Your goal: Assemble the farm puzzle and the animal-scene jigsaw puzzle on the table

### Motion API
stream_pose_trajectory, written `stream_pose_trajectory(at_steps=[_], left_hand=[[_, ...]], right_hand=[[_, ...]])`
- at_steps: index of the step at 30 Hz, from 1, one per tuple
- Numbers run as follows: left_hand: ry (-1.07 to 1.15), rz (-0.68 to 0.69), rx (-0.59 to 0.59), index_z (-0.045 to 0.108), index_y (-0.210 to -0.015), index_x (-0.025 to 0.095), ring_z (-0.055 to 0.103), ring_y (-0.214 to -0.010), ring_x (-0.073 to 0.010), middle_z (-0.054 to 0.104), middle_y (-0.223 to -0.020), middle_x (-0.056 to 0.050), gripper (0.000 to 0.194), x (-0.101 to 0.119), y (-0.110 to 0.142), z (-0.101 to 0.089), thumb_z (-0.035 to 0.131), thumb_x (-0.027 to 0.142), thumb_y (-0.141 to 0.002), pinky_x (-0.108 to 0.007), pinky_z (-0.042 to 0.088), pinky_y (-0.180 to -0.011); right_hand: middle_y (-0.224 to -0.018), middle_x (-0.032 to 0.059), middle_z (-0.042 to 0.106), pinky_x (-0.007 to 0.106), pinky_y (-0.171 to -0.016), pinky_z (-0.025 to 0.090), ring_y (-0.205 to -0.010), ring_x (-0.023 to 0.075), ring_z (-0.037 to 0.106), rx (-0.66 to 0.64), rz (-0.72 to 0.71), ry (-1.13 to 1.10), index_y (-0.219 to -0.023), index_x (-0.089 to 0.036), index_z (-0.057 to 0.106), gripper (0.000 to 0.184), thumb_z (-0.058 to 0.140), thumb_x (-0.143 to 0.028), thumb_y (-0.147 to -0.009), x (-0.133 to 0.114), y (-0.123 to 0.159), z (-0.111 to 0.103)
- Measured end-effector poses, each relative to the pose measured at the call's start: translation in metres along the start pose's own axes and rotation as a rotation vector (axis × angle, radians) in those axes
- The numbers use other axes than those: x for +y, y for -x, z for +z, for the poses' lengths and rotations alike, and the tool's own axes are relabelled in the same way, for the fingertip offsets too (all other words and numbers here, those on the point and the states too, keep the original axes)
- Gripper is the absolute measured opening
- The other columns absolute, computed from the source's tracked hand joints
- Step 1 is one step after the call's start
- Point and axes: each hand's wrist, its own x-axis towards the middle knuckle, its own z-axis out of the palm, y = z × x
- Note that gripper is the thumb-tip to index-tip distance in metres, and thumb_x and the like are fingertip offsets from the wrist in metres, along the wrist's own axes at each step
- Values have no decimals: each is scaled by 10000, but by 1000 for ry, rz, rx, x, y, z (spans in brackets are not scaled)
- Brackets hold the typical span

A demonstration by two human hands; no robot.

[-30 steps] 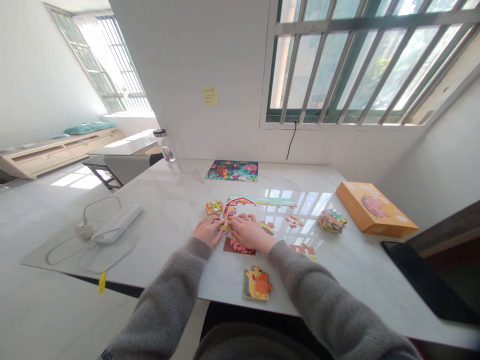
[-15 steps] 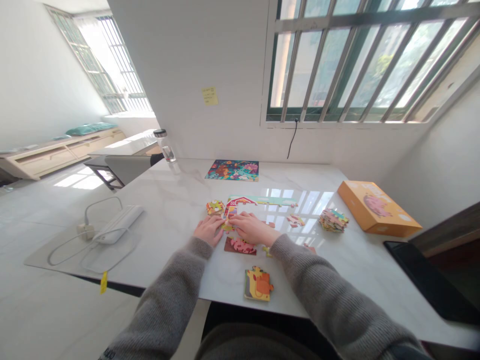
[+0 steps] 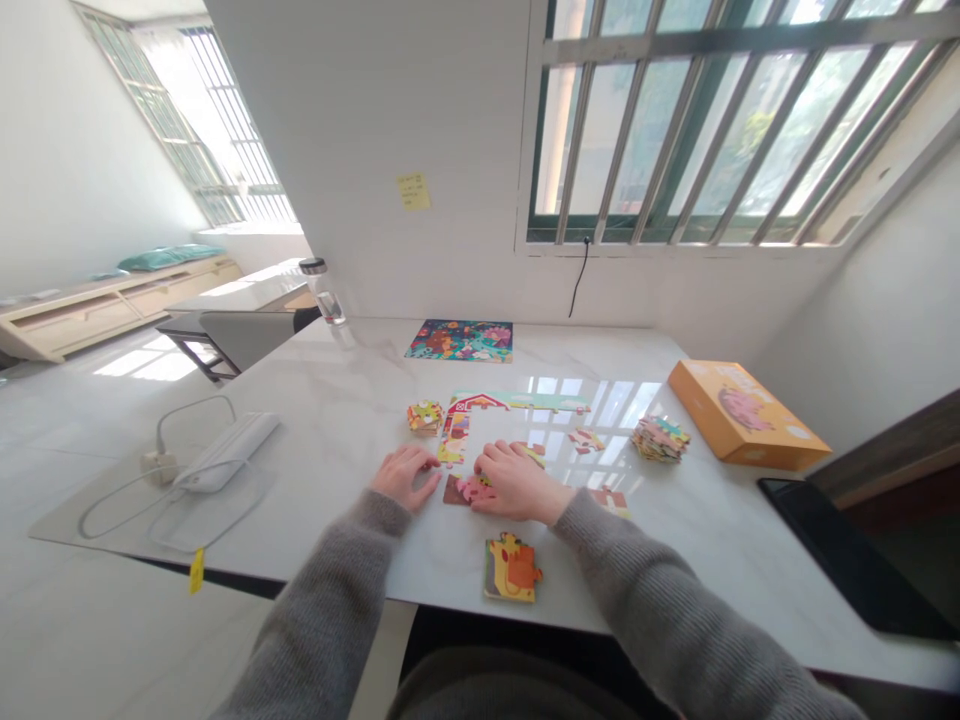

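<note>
A partly joined puzzle lies on the white table: a strip with a red barn along the top and a short column of pieces running down from it. My left hand lies flat on the table just left of that column, fingers stretched out and holding nothing. My right hand is curled over a pink and brown puzzle piece, its fingertips pressing on the piece's right part. A joined orange giraffe section sits near the table's front edge.
A small joined cluster, loose pieces and a pile of pieces lie around. An orange box is at the right, a finished puzzle and a bottle at the back, a white corded device at the left.
Both hands have drawn back toward me from the barn column. My right hand has come down onto the pink and brown piece; my left hand has slid left and flattened.
</note>
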Motion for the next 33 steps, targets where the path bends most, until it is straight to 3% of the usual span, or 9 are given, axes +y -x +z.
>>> stream_pose_trajectory(at_steps=[7,12,21,33], left_hand=[[8,2,-82,655,-1149,282,565,-1095,-282,655,-1130,-49,436,5,15,-6,762,408,-745,-417,424,-936],[35,-41,-30,527,-1307,256,579,-1055,-271,654,-1111,-58,648,2,15,-1,771,431,-733,-402,427,-925],[-8,-73,-22,558,-1225,253,569,-1058,-277,643,-1128,-58,550,1,14,5,758,342,-720,-411,424,-916],[-58,-9,-28,642,-1201,266,545,-1113,-270,645,-1202,-50,391,-4,13,7,681,334,-818,-420,420,-952]], right_hand=[[-1088,102,590,400,-884,409,-1023,266,518,-52,8,-154,-1061,-159,594,345,731,-390,-845,-5,-2,2],[-1092,110,587,408,-880,400,-1035,275,510,-35,27,-141,-1050,-155,573,346,708,-410,-859,-6,-9,6],[-1118,119,592,399,-898,394,-1037,272,508,31,43,-89,-1052,-146,560,334,678,-400,-870,-3,-26,14],[-1117,125,586,408,-876,388,-1035,275,501,57,50,-29,-1081,-155,567,331,626,-430,-907,-10,-23,15]])
